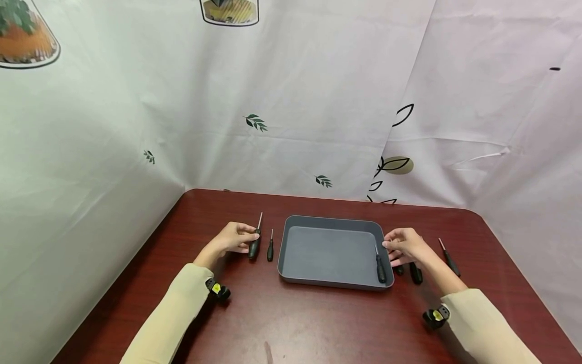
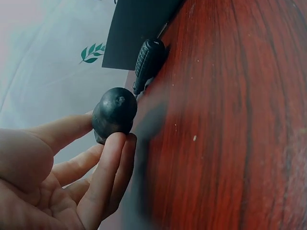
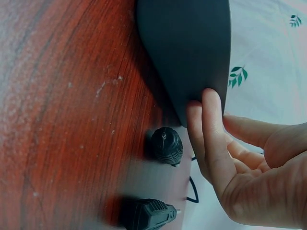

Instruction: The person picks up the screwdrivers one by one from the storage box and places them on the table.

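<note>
My left hand [image 1: 234,237] pinches the black handle of a large screwdriver [image 1: 254,246], its shaft pointing away toward the wall. In the left wrist view the rounded butt of that handle [image 2: 115,110] sits between thumb and fingers, over the table. Just right of it lies a smaller black screwdriver [image 1: 270,250]. My right hand [image 1: 406,246] grips the right wall of a grey rectangular tray [image 1: 336,286], fingers against the outside and thumb at the rim, as the right wrist view shows. Inside the tray, near its right wall, lies one screwdriver [image 1: 381,269] with a black handle.
Beside the tray's right wall, partly under my right hand, are two black handles, one short [image 3: 167,143] and one thicker [image 3: 148,214]. Farther right lies another screwdriver [image 1: 450,260]. White printed sheeting [image 1: 291,101] hangs behind the dark red table [image 1: 336,328].
</note>
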A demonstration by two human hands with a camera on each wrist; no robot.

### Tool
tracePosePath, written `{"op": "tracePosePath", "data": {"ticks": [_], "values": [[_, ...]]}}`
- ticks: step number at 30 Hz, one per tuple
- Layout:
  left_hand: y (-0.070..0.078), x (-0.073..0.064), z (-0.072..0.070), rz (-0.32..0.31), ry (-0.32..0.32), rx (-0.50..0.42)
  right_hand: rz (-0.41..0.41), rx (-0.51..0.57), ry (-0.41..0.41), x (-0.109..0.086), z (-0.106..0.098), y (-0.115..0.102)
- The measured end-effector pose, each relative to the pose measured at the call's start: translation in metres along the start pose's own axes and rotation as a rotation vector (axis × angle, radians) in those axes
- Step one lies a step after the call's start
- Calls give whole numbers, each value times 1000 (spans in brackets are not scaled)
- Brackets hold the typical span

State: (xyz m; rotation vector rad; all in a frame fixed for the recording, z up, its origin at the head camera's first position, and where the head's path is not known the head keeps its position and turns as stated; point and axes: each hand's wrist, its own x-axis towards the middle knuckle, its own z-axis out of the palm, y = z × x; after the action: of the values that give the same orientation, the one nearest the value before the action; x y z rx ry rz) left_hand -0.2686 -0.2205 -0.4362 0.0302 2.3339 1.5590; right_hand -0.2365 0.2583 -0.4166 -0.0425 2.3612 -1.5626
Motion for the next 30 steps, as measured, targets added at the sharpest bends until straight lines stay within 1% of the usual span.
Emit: {"op": "tracePosePath", "data": {"ticks": [9, 15, 19, 22, 26, 30], "values": [[-2, 1, -1, 26, 8, 32, -1, -4, 0, 0, 0, 0], [-2, 3, 1, 54, 33, 82, -2, -8, -2, 0, 0, 0], [-1, 2, 3, 62, 64, 120, -1, -10, -4, -1, 0, 0], [0, 2, 4, 51, 87, 136, -2, -17, -4, -1, 0, -1], [0, 2, 6, 50, 100, 162, 0, -22, -5, -2, 1, -2], [0, 2, 7, 52, 118, 165, 4, -24, -1, -3, 1, -4]]}}
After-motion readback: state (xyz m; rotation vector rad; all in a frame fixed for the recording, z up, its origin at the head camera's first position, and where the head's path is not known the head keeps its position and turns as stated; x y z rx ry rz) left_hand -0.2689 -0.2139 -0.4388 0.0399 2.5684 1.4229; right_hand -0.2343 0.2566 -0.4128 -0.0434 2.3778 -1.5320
